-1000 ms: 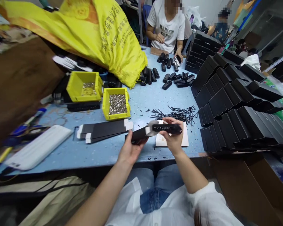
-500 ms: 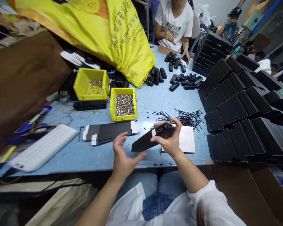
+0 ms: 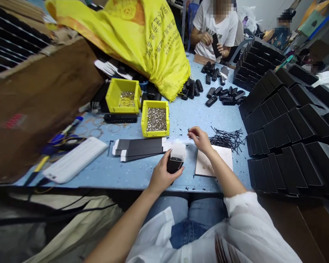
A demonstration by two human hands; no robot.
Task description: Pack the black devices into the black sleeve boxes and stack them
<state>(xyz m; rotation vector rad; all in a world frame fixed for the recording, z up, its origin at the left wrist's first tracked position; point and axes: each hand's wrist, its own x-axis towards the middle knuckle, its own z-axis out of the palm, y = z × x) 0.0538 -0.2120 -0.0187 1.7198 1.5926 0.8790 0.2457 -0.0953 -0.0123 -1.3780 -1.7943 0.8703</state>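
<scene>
My left hand [image 3: 164,171] is wrapped around a narrow black box [image 3: 175,165], held up off the table with its top end open. A white inner flap [image 3: 178,150] stands up from that end, and something dark shows just inside. My right hand [image 3: 199,139] is closed in a pinch over the tabletop, with small dark screws [image 3: 190,133] at its fingertips. Close to the right wrist are a pile of thin black rods [image 3: 228,139] and a pale square board [image 3: 201,162]. Flattened black cartons [image 3: 144,149] with white tabs lie left of the held box.
Two yellow bins [image 3: 155,133] hold small metal parts. Black boxes [image 3: 276,135] stand stacked along the right. A white power strip [image 3: 75,160] lies at left. Across the table a co-worker [image 3: 208,36] holds a black box, behind several black devices [image 3: 211,101]. A yellow sack [image 3: 164,47] covers the back left.
The black box has passed from my right hand to my left and is turned open end up. My right hand has moved away to pinch screws. The co-worker has raised a black box.
</scene>
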